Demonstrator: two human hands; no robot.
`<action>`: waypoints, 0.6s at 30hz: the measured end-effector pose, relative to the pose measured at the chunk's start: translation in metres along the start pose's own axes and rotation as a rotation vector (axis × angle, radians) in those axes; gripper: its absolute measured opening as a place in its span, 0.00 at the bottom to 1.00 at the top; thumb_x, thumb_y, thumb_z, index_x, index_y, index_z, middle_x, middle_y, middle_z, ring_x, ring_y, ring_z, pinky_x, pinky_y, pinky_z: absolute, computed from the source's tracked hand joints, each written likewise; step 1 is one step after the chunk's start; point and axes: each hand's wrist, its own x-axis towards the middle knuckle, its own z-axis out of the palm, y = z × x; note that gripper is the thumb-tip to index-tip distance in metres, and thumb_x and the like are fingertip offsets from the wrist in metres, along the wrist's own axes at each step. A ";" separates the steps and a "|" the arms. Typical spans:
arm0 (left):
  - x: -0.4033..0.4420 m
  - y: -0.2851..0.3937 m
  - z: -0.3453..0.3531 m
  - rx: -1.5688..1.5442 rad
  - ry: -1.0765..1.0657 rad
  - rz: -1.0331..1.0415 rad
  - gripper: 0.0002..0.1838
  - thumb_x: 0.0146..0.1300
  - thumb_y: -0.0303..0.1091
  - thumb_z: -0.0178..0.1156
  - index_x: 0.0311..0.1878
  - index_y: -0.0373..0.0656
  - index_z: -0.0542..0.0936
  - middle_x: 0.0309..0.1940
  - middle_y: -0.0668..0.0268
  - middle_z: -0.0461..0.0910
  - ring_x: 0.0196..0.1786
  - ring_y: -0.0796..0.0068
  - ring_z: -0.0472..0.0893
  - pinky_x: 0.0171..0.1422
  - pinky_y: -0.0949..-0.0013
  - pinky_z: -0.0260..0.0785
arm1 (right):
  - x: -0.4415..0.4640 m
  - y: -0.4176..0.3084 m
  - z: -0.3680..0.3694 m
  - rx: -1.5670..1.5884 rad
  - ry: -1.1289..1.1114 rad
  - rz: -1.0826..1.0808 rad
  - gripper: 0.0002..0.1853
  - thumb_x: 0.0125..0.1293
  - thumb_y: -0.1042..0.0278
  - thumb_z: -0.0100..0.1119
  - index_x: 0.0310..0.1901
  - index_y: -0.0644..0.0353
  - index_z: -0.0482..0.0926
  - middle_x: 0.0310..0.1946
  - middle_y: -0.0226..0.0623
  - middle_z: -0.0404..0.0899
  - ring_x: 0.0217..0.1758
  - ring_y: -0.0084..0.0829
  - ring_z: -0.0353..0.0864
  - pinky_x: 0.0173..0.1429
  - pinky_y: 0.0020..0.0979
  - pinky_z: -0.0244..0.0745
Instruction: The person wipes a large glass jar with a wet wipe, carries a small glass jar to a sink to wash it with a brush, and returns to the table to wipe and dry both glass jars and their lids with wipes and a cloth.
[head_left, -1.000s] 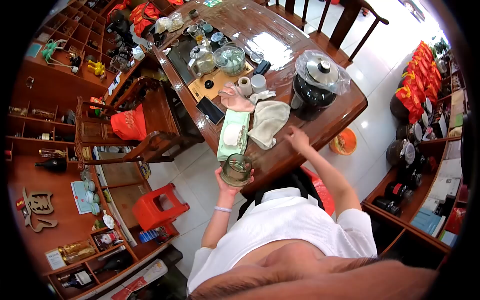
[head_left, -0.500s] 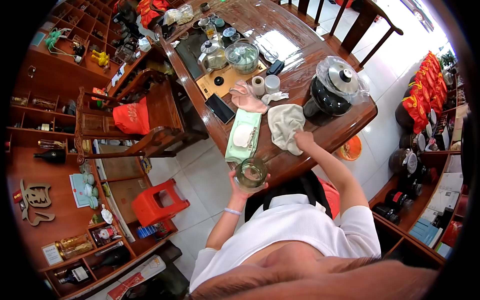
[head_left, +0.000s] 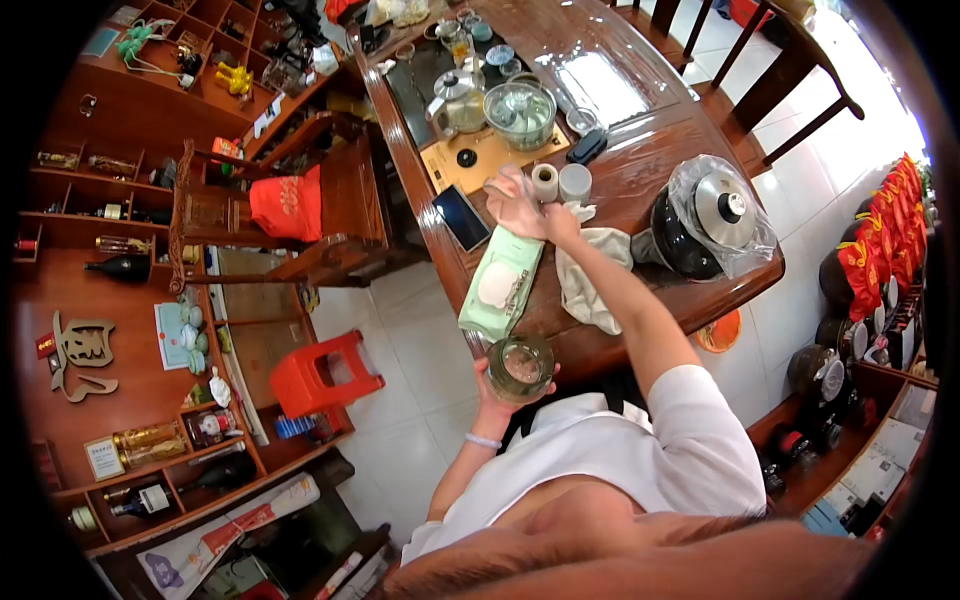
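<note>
My left hand [head_left: 492, 391] is wrapped round a greenish glass jar [head_left: 520, 368], held just off the table's near edge with its round mouth facing up. My right hand [head_left: 560, 224] reaches across the table, its fingers closed on the edge of a pink cloth [head_left: 513, 200]. Under my right forearm lies a grey-beige cloth [head_left: 592, 285], partly covered by the arm. A green pack of wipes [head_left: 502, 283] with a white lid sits between the jar and the pink cloth. Beside the pink cloth are a small paper roll [head_left: 544, 183] and a white-lidded tub [head_left: 575, 184].
A phone [head_left: 461, 217] lies left of the cloths. Farther back stand a glass teapot [head_left: 461, 105] and a glass bowl [head_left: 520, 112] holding cups. A large black jar [head_left: 700, 225] with plastic over its lid is at the right. A red stool [head_left: 327, 374] stands on the floor.
My right hand has let go of the grey-beige cloth and moved farther in and left to the pink cloth. The grey-beige cloth looks shifted and reshaped. My left hand still holds the jar.
</note>
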 end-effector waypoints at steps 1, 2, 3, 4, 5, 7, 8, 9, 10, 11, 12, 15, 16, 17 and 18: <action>0.003 -0.001 0.002 -0.005 -0.006 0.013 0.45 0.36 0.56 0.57 0.59 0.42 0.61 0.55 0.47 0.62 0.56 0.38 0.62 0.49 0.36 0.61 | -0.008 -0.014 -0.016 0.114 0.065 -0.111 0.12 0.48 0.61 0.55 0.32 0.58 0.78 0.28 0.45 0.78 0.35 0.45 0.77 0.38 0.39 0.71; 0.005 0.000 0.002 -0.011 -0.007 0.032 0.45 0.37 0.56 0.57 0.59 0.42 0.60 0.55 0.47 0.62 0.56 0.38 0.61 0.49 0.36 0.61 | -0.014 -0.026 -0.031 0.293 0.013 -0.142 0.11 0.48 0.62 0.56 0.30 0.60 0.77 0.26 0.44 0.78 0.31 0.41 0.77 0.36 0.37 0.71; 0.005 0.000 0.001 -0.016 -0.003 0.031 0.46 0.36 0.56 0.58 0.60 0.41 0.60 0.56 0.46 0.61 0.56 0.38 0.61 0.49 0.36 0.60 | -0.021 -0.035 -0.046 0.474 -0.036 -0.164 0.11 0.48 0.62 0.57 0.28 0.61 0.77 0.23 0.42 0.78 0.28 0.38 0.78 0.33 0.34 0.70; 0.005 0.000 -0.001 -0.022 0.000 0.030 0.47 0.35 0.56 0.59 0.60 0.40 0.59 0.56 0.45 0.60 0.56 0.38 0.60 0.50 0.35 0.60 | -0.037 -0.039 -0.057 0.841 -0.170 -0.091 0.08 0.53 0.66 0.56 0.24 0.61 0.72 0.15 0.28 0.70 0.14 0.18 0.66 0.17 0.22 0.59; 0.004 0.002 0.000 0.013 -0.006 0.061 0.47 0.36 0.57 0.59 0.60 0.42 0.59 0.56 0.45 0.60 0.56 0.37 0.61 0.50 0.35 0.60 | -0.059 -0.041 -0.073 0.885 -0.254 -0.055 0.07 0.54 0.65 0.55 0.26 0.59 0.72 0.16 0.26 0.70 0.13 0.18 0.65 0.16 0.21 0.58; 0.003 0.008 0.005 0.049 -0.015 0.078 0.46 0.36 0.58 0.59 0.60 0.44 0.60 0.56 0.44 0.59 0.56 0.37 0.61 0.49 0.35 0.61 | -0.114 -0.030 -0.076 1.026 -0.288 0.098 0.08 0.53 0.64 0.56 0.24 0.58 0.71 0.15 0.27 0.68 0.13 0.19 0.65 0.15 0.22 0.58; 0.002 0.012 0.009 0.042 -0.086 0.094 0.43 0.39 0.57 0.58 0.60 0.47 0.60 0.57 0.44 0.58 0.56 0.36 0.61 0.49 0.36 0.61 | -0.142 -0.023 -0.076 1.080 -0.318 0.202 0.08 0.52 0.64 0.56 0.23 0.57 0.71 0.13 0.27 0.66 0.13 0.19 0.65 0.15 0.22 0.59; 0.002 0.017 0.011 0.035 -0.136 0.104 0.42 0.40 0.56 0.58 0.60 0.50 0.60 0.57 0.44 0.58 0.56 0.36 0.60 0.49 0.36 0.61 | -0.167 -0.011 -0.070 1.067 -0.396 0.327 0.09 0.53 0.64 0.55 0.22 0.57 0.69 0.11 0.28 0.64 0.11 0.21 0.64 0.14 0.23 0.58; 0.002 0.022 0.013 0.027 -0.186 0.114 0.40 0.41 0.56 0.58 0.60 0.53 0.60 0.57 0.44 0.58 0.56 0.35 0.60 0.48 0.36 0.61 | -0.189 0.003 -0.064 1.010 -0.479 0.324 0.11 0.54 0.64 0.54 0.20 0.58 0.68 0.12 0.30 0.65 0.10 0.23 0.64 0.14 0.24 0.58; 0.003 0.027 0.016 0.027 -0.184 0.102 0.40 0.41 0.56 0.58 0.60 0.53 0.60 0.57 0.44 0.58 0.56 0.35 0.60 0.48 0.36 0.61 | -0.203 0.031 -0.048 0.927 -0.670 0.267 0.09 0.54 0.63 0.54 0.23 0.58 0.70 0.13 0.30 0.66 0.13 0.23 0.67 0.15 0.24 0.59; 0.004 0.032 0.020 0.058 -0.152 0.096 0.40 0.41 0.56 0.58 0.60 0.53 0.60 0.57 0.44 0.58 0.56 0.35 0.60 0.48 0.36 0.61 | -0.213 0.053 -0.038 0.672 -0.798 0.250 0.11 0.52 0.61 0.55 0.25 0.61 0.73 0.15 0.35 0.71 0.16 0.27 0.72 0.20 0.30 0.65; 0.019 0.047 0.023 0.162 -0.059 0.079 0.43 0.39 0.59 0.58 0.61 0.52 0.59 0.56 0.47 0.60 0.54 0.36 0.62 0.47 0.38 0.63 | -0.220 0.100 -0.038 -0.332 -0.480 -0.106 0.14 0.52 0.55 0.52 0.31 0.56 0.80 0.27 0.44 0.78 0.30 0.41 0.79 0.36 0.41 0.72; 0.026 0.050 0.021 0.207 -0.024 0.064 0.41 0.40 0.58 0.55 0.60 0.53 0.59 0.56 0.48 0.60 0.55 0.41 0.63 0.47 0.38 0.63 | -0.214 0.092 -0.057 -0.371 -0.343 -0.050 0.13 0.51 0.56 0.51 0.30 0.54 0.80 0.26 0.43 0.78 0.31 0.43 0.78 0.35 0.42 0.72; 0.032 0.052 0.020 0.253 0.011 0.047 0.39 0.42 0.57 0.52 0.60 0.55 0.60 0.56 0.49 0.61 0.56 0.46 0.64 0.47 0.39 0.63 | -0.203 0.097 -0.067 -0.345 -0.242 -0.005 0.11 0.50 0.59 0.51 0.29 0.54 0.79 0.25 0.42 0.78 0.29 0.43 0.78 0.34 0.42 0.72; 0.040 0.052 0.020 0.282 -0.012 0.015 0.38 0.42 0.57 0.51 0.59 0.53 0.60 0.55 0.51 0.63 0.56 0.51 0.65 0.48 0.40 0.63 | -0.192 0.101 -0.075 -0.248 -0.096 0.015 0.10 0.51 0.61 0.51 0.31 0.55 0.78 0.24 0.43 0.77 0.29 0.44 0.77 0.32 0.43 0.72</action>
